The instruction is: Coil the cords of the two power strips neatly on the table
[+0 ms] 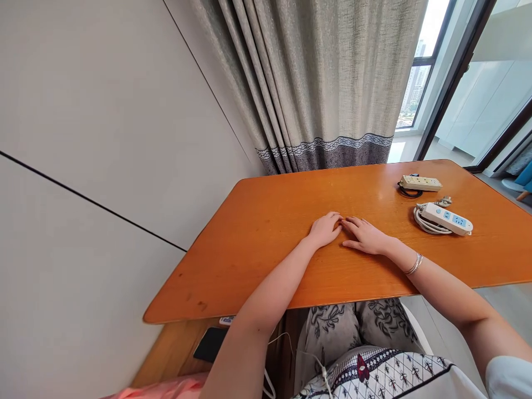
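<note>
Head camera, as I watch from a distance: a bare left hand (325, 230) and a bare right hand (366, 236) rest palms down on an orange-brown wooden table (266, 238), left fingers gathered, right fingers loosely spread, their tips meeting or nearly so (I cannot tell which). To the right lies a long white plastic power strip (448, 218) with blue socket panels; beyond it, I see a cream-coloured rectangular power strip (424, 183) with black cord (410, 193).
</note>
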Demonstrator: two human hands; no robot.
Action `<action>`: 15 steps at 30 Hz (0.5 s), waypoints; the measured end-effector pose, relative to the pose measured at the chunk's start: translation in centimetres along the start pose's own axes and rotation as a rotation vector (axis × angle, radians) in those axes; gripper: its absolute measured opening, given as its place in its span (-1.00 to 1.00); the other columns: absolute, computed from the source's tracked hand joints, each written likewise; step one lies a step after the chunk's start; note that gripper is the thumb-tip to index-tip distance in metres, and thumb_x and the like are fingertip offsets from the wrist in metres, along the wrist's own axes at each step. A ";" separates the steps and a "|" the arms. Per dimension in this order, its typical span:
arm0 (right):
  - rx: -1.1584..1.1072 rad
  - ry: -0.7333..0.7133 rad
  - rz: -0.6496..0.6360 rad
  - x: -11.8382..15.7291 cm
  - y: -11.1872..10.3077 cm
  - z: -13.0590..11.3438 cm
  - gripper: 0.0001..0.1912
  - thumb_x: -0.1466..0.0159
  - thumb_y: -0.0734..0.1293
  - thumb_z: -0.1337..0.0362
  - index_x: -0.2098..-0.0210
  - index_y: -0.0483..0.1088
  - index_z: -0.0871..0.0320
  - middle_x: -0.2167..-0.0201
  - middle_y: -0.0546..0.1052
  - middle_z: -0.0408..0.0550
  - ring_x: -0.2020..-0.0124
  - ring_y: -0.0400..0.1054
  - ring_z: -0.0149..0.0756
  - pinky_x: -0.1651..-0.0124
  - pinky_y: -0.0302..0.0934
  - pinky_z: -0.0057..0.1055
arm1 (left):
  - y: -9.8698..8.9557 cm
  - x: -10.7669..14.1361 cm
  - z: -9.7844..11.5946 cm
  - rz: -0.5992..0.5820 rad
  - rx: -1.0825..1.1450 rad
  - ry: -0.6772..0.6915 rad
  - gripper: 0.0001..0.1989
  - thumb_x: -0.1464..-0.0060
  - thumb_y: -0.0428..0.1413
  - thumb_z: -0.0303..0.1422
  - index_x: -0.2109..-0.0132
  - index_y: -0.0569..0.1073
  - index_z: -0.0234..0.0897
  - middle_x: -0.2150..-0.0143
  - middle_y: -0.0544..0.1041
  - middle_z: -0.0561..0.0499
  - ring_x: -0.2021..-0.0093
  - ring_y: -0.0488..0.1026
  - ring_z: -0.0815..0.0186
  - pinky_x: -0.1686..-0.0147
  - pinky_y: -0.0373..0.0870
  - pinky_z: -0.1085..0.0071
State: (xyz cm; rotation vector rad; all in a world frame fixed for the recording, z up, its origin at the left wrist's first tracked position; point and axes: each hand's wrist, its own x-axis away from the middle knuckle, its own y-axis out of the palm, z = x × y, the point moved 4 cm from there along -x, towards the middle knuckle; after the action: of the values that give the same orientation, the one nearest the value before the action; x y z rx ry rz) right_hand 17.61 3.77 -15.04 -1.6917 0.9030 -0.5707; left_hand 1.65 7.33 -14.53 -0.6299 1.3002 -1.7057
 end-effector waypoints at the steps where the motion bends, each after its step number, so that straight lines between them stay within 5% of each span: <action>1: -0.013 0.008 0.009 0.6 -0.6 0.2 -0.12 -0.37 0.22 -0.19 -0.45 0.07 0.27 -0.42 0.19 0.37 -0.44 0.10 0.15 -0.44 0.04 0.07 | 0.0 0.0 0.0 0.000 0.003 0.001 -0.66 -0.30 0.02 -0.35 -0.16 0.47 -0.25 -0.30 0.44 -0.13 -0.25 0.44 0.12 -0.24 0.38 0.19; 5: 0.013 0.067 0.174 4.2 -4.3 2.7 -0.25 -0.37 0.23 -0.13 -0.41 0.16 0.14 -0.41 0.22 0.26 -0.42 0.14 0.14 -0.41 0.08 0.12 | -0.3 0.2 0.2 -0.009 0.020 0.002 -0.65 -0.29 0.03 -0.33 -0.17 0.46 -0.23 -0.31 0.43 -0.13 -0.26 0.43 0.10 -0.24 0.38 0.15; 9: 0.131 0.257 0.361 9.3 -8.5 8.3 -0.44 -0.33 0.23 0.10 -0.27 0.29 0.16 -0.38 0.27 0.27 -0.41 0.13 0.20 -0.37 0.10 0.19 | -0.3 0.2 0.3 -0.025 0.028 -0.009 -0.64 -0.29 0.03 -0.33 -0.18 0.46 -0.25 -0.33 0.41 -0.14 -0.28 0.42 0.08 -0.24 0.39 0.15; 15: 0.078 0.723 0.277 15.3 -11.8 17.1 -0.42 -0.08 0.37 0.11 -0.09 0.35 0.12 -0.20 0.44 0.31 -0.27 0.26 0.44 -0.24 0.17 0.36 | -0.2 0.1 0.3 -0.016 0.036 -0.031 -0.65 -0.28 0.04 -0.34 -0.17 0.46 -0.25 -0.33 0.41 -0.12 -0.28 0.42 0.09 -0.23 0.39 0.17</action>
State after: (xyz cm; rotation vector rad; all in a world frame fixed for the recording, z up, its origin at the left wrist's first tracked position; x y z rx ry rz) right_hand 42.93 3.07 -10.02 -1.2558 1.5719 -1.0362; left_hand 1.79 7.13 -14.29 -0.6455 1.2430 -1.7221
